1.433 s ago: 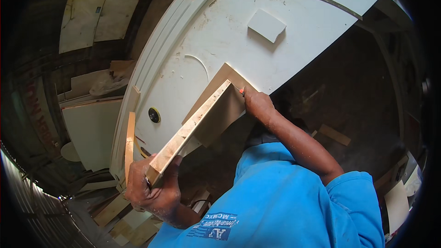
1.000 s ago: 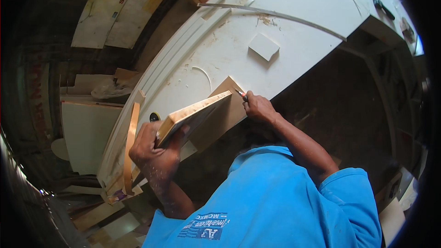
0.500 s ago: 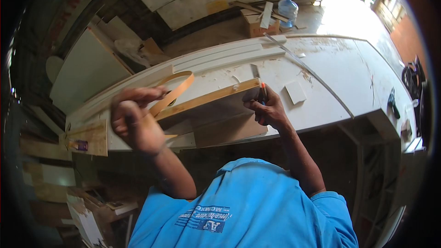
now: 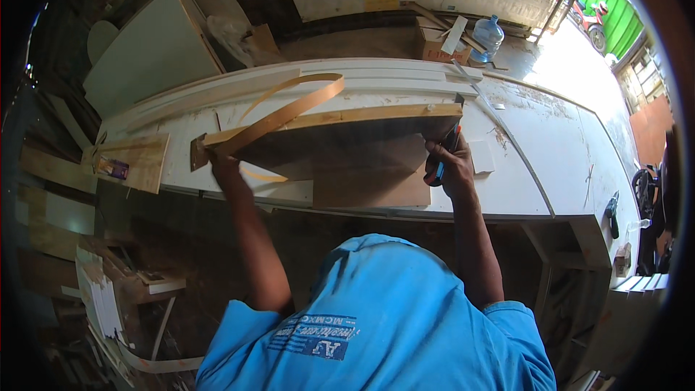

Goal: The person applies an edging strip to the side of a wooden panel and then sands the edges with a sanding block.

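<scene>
A long board [image 4: 333,116] stands on its long edge across the white worktable, its pale top edge upward and dark face toward me. My left hand [image 4: 223,156] grips its left end, where a curled tan edging strip [image 4: 304,95] loops above the board. My right hand [image 4: 447,163] is closed on a hand tool [image 4: 438,171] with black, orange and blue parts, against the board's right end. A brown panel [image 4: 369,181] lies flat beneath, and a small white block [image 4: 480,156] sits right of my hand.
The white worktable [image 4: 550,152] carries long white strips, a metal straightedge [image 4: 510,137], a plywood piece [image 4: 148,163] at left and a power drill [image 4: 613,213] at right. Behind are leaning panels [image 4: 152,51], a cardboard box [image 4: 438,47] and a blue water jug [image 4: 487,36].
The view has swung up and round toward the bench's far side. My left hand has gone from raised beside the strip down onto the board's left end; the board now lies more squarely across the view.
</scene>
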Available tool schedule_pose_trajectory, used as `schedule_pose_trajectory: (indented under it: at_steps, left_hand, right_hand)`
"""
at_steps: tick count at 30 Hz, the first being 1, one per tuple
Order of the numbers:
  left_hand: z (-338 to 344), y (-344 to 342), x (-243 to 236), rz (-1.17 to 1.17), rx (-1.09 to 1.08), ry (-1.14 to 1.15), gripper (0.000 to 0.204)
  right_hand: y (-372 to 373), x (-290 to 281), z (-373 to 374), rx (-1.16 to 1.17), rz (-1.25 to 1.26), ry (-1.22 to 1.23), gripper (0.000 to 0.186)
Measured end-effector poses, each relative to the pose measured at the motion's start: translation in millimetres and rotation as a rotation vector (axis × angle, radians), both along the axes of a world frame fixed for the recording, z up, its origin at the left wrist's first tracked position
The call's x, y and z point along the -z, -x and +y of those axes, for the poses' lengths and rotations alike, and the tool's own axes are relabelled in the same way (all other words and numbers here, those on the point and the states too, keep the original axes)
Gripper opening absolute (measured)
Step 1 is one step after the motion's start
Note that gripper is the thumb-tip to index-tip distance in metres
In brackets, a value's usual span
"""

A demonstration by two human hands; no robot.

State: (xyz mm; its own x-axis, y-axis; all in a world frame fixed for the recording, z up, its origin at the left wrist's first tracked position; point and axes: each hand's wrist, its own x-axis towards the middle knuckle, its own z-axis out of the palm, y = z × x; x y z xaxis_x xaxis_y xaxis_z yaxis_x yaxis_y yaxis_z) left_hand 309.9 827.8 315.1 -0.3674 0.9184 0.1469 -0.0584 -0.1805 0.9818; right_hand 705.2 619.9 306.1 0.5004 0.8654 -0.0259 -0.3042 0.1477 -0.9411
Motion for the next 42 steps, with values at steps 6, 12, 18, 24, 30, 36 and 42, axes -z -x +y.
schedule_pose_trajectory:
  at_steps: [6,12,18,24,30,36,42]
  left_hand:
    - [-2.1,-40.6,-3.9,-0.188,0.193,-0.104,0.067]
    - [-24.4,-73.2,-14.6,-0.036,0.302,-0.135,0.061]
    - [-33.3,-103.3,-9.1,0.819,0.247,-0.254,0.083]
    - [-36.5,-133.7,-15.8,0.703,0.268,-0.257,0.082]
    - [-22.5,-127.9,-2.3,0.688,0.283,-0.269,0.08]
    - [-13.7,-134.2,-32.7,0.094,0.376,-0.256,0.069]
    - [-7.4,-113.5,-84.6,0.22,0.656,-0.292,0.066]
  right_hand:
    - [-9.3,7.6,-1.9,0.109,0.111,-0.06,0.024]
    - [-39.9,3.6,-25.0,0.206,0.064,-0.128,0.022]
    - [-68.8,4.6,-33.9,0.271,0.014,-0.081,0.021]
    - [-93.1,0.5,-32.1,0.26,-0.008,-0.082,0.025]
    - [-100.0,8.9,-11.4,0.211,0.048,-0.093,0.028]
    - [-110.7,22.4,-14.7,0.212,0.049,-0.085,0.023]
    - [-93.5,10.0,-6.4,0.264,0.018,-0.038,0.024]
